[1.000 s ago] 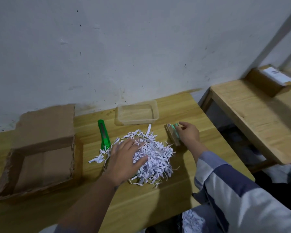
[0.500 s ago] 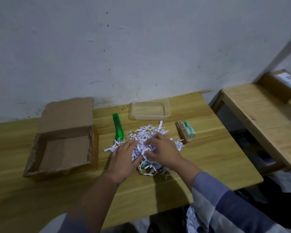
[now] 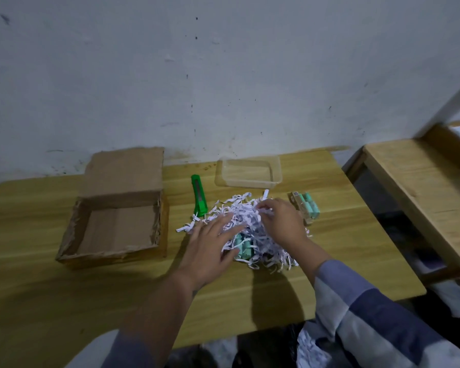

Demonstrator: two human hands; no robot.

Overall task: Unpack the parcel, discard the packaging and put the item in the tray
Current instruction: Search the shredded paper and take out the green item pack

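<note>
Two hands work the shredded paper point(image 3: 246, 221) in front of the tray point(image 3: 248, 172): left hand point(image 3: 210, 244) spread flat, right hand point(image 3: 280, 221) pinching strips, so the half-buried mint item point(image 3: 243, 245) could get discarded unnoticed.

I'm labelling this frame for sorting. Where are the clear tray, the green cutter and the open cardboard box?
clear tray point(image 3: 276, 166): head view, on its right rim.
green cutter point(image 3: 198, 193): head view, middle of its body.
open cardboard box point(image 3: 117, 229): head view, on its bare inner floor.
</note>
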